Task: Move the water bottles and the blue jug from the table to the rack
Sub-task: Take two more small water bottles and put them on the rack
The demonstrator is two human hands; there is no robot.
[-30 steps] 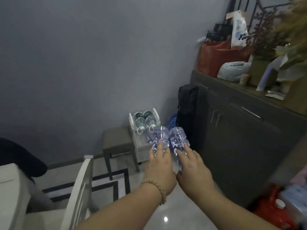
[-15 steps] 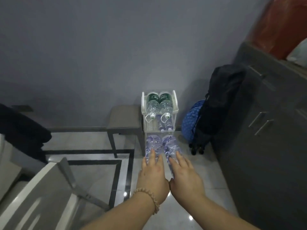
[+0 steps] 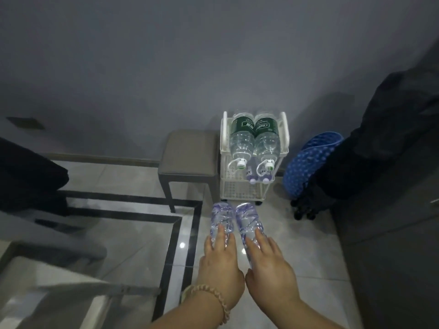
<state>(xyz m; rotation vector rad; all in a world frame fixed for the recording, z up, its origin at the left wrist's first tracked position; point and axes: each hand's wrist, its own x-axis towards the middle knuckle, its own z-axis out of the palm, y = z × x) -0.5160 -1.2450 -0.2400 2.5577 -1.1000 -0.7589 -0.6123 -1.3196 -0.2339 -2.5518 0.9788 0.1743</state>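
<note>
I hold two clear water bottles side by side, bases pointing away from me. My left hand (image 3: 219,264) grips the left bottle (image 3: 221,219) and my right hand (image 3: 269,265) grips the right bottle (image 3: 248,220). Both bottles hover above the floor just in front of a white tiered rack (image 3: 240,189) against the wall. Two green-labelled bottles (image 3: 254,136) lie on its top tier. Beneath them, two smaller bottles with purple caps (image 3: 257,176) poke out of the middle tier. The blue jug and the table are out of view.
A grey stool (image 3: 188,154) stands directly left of the rack. A blue dotted bag (image 3: 308,162) and a black bag (image 3: 384,143) lean to its right, beside a dark cabinet (image 3: 392,257). A chair back (image 3: 71,286) sits at lower left.
My view has dropped and closed in on the rack. Both hands, still holding the bottles, have come nearer to its front.
</note>
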